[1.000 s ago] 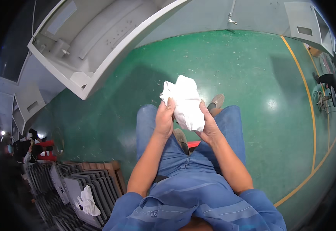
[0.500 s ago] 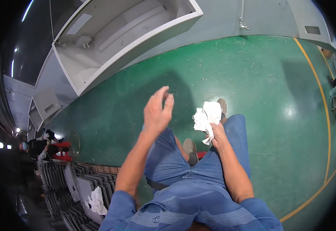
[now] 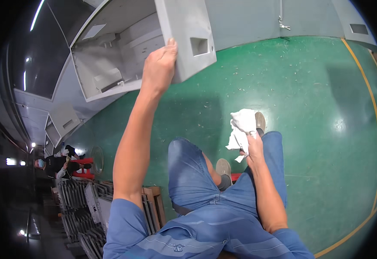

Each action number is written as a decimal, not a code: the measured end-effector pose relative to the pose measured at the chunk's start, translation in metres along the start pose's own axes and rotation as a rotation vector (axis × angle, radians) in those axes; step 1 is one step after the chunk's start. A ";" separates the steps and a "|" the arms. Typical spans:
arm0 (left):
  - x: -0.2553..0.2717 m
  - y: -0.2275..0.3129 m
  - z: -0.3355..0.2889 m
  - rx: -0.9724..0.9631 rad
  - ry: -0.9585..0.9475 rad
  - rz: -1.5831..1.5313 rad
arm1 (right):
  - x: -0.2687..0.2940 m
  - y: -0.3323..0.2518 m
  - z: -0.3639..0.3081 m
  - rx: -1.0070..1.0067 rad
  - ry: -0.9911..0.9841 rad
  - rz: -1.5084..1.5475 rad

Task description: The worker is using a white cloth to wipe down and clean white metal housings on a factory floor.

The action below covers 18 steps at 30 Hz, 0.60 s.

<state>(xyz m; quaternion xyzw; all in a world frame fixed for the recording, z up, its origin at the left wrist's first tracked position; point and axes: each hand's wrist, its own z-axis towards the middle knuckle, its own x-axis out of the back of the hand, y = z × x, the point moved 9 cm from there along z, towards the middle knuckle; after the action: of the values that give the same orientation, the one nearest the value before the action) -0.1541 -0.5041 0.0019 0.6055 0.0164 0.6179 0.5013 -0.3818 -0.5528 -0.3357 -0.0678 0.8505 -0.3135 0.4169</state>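
Note:
A light grey open cabinet (image 3: 97, 65) stands at the upper left, with white fittings inside. Over its right part is a grey door panel (image 3: 180, 31) with a rectangular recess, covering some of the interior. My left hand (image 3: 159, 64) reaches forward, its fingers closed on the near left edge of this panel. Above my right thigh, my right hand (image 3: 254, 149) grips a crumpled white cloth (image 3: 243, 123), which hangs past the fingers over the green floor.
Stacked grey panels (image 3: 74, 207) stand at the lower left. Beyond them, a masked person (image 3: 52, 166) sits by a red stool (image 3: 85, 170). A small tap (image 3: 284, 26) is on the far wall. A yellow line (image 3: 372, 112) curves along the right of the green floor (image 3: 313, 168).
My left hand has gone from empty in mid-air to holding the door panel, which now covers part of the cabinet opening. The cloth remains in my right hand.

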 end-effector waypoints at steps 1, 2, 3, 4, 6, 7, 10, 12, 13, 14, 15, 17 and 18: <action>0.005 -0.005 -0.006 -0.038 0.030 -0.071 | -0.002 -0.005 0.000 0.016 -0.002 0.030; 0.013 -0.013 -0.014 -0.067 0.060 -0.137 | -0.016 -0.012 -0.004 0.031 -0.095 0.059; 0.017 -0.018 -0.020 -0.096 0.088 -0.208 | -0.032 -0.023 -0.008 0.030 -0.121 0.144; 0.018 -0.014 -0.025 -0.061 0.063 -0.288 | -0.052 -0.035 -0.012 0.031 -0.142 0.226; 0.027 -0.005 -0.029 -0.086 0.095 -0.284 | -0.105 -0.071 -0.019 0.178 -0.269 0.285; 0.029 -0.001 -0.030 -0.101 0.112 -0.283 | -0.129 -0.088 -0.023 0.242 -0.318 0.285; 0.021 -0.010 -0.031 -0.003 0.051 -0.369 | -0.195 -0.144 -0.038 0.890 -0.303 -0.342; 0.029 0.002 -0.039 -0.174 0.062 -0.164 | -0.244 -0.145 -0.067 1.284 -0.093 -0.728; 0.025 0.019 -0.047 -0.414 0.085 0.044 | -0.246 -0.141 -0.062 1.145 -0.019 -0.640; 0.031 0.012 -0.046 -0.281 0.105 -0.183 | -0.241 -0.142 -0.055 1.146 -0.009 -0.636; 0.037 -0.002 -0.049 -0.139 0.135 -0.401 | -0.238 -0.134 -0.044 1.149 -0.012 -0.630; 0.049 -0.001 -0.062 -0.207 0.205 -0.273 | -0.220 -0.124 -0.007 1.166 0.036 -0.704; 0.046 0.005 -0.066 -0.247 0.163 -0.122 | -0.194 -0.116 0.038 1.019 0.148 -0.735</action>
<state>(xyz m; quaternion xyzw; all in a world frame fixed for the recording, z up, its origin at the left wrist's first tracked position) -0.1962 -0.4383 0.0211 0.4849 0.0176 0.6307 0.6056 -0.2452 -0.5904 -0.1552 -0.1265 0.5423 -0.8056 0.2022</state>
